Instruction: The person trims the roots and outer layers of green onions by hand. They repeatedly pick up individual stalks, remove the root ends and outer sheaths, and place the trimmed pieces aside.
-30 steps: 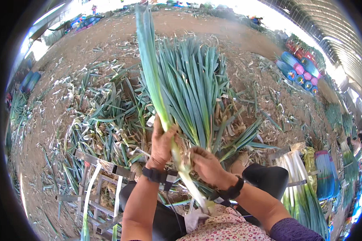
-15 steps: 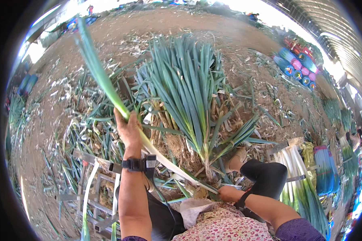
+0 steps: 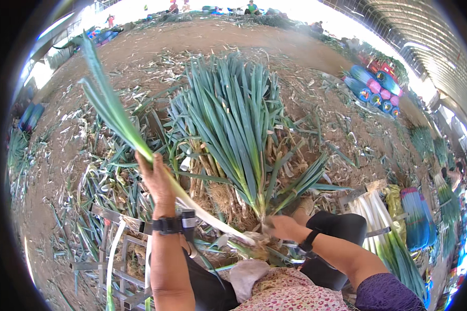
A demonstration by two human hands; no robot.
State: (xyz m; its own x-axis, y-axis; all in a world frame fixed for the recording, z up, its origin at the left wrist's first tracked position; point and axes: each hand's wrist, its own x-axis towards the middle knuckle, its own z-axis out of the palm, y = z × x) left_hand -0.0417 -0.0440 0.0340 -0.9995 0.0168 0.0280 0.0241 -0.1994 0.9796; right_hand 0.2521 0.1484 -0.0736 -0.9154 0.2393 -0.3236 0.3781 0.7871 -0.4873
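My left hand [image 3: 158, 184] is closed round the stem of a long green onion [image 3: 197, 202]. Its green leaves rise to the upper left, and its white shank slopes down to the roots near my lap. Close to that root end is my right hand [image 3: 284, 228], fingers curled in at the base of a leafy onion at the front of the heap. Whatever lies between those fingers is hidden. The heap of green onions [image 3: 231, 122] lies before me with leaves fanned away and brownish roots toward me.
A metal rack [image 3: 120, 262] with onion stalks across it stands at my left. Another bundle of onions [image 3: 371, 217] rests on a support at my right, beside blue-wrapped bundles [image 3: 417, 220]. Leaf scraps litter the earth floor. Wrapped rolls [image 3: 373, 90] are stacked farther off.
My right hand has moved up and left from the green strip it held by my lap to the heap's base. My left hand, still holding the onion, has shifted slightly left and down.
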